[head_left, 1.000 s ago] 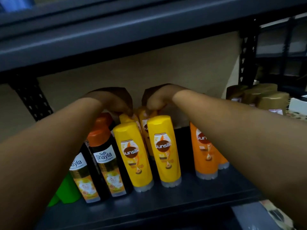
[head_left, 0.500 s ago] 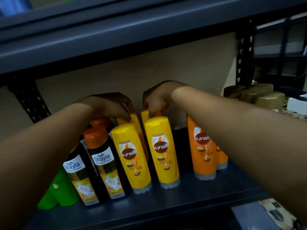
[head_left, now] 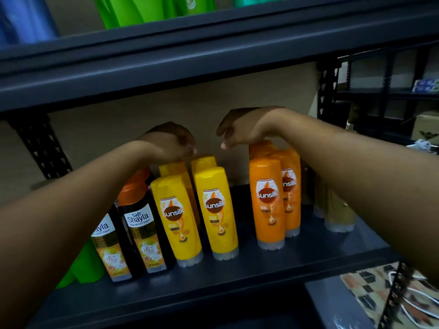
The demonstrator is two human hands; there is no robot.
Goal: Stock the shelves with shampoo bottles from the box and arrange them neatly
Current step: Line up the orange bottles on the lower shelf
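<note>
While both arms reach in from the lower corners of the frame, the dark grey shelf (head_left: 237, 279) takes up most of the view, with another shelf board (head_left: 213, 55) running across the upper part and green bottles (head_left: 133, 10) standing on it at the top edge.

Down on the main shelf, left to right: green bottles (head_left: 88, 264) at lower left, half hidden behind the left forearm, then two black Safi Shayla bottles (head_left: 142, 233) with orange caps. Just beside those stand the yellow Sunsilk bottles (head_left: 213, 210), two in front and more lined up behind them, all upright. A gap, then the orange Sunsilk bottles (head_left: 269, 203) right of centre, one in front and others tucked close behind. Some pale gold bottles (head_left: 337, 217) sit further right, mostly covered by the right forearm.

As for the grip: the left hand (head_left: 171, 141) rests on top of the back yellow bottle, fingers curled downward, but I honestly can't tell whether it's actually holding the cap or just lying on it. The right hand (head_left: 242, 128) hangs over the tops of the back orange bottles with the heel of the palm touching them; its fingers are loosely curled and the thumb points toward the left hand, pinching nothing. The two hands are near each other but apart.

At lower right there's a patterned cloth thing (head_left: 380, 290), blurry.
</note>
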